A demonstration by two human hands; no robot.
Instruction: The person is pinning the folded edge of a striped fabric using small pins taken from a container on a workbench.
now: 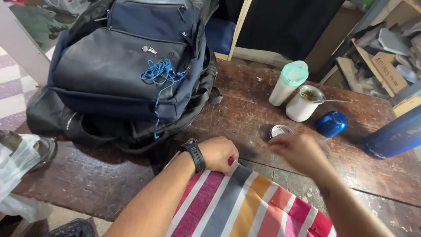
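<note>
**Hands at striped cloth, wooden table**

Head view: left hand (218, 153) — fingers clenched on the far edge of the striped cloth (245, 204), which lies on the table's (245, 114) near side. Right hand (298, 151) — blurred, grip cannot be told, just beside a small round tin (280, 131). Backpack (127, 70) behind; white cup (303, 104) to the right.

Soft, even daylight fills the scene, brightest at nine o'clock on the pale floor (11, 87) and dimmest at twelve o'clock, with faint shadows beside the white cup (301, 105), small glints on the blue lid (331, 123), motion blur on the right hand (298, 151), and wide-angle bending at the edges.
</note>
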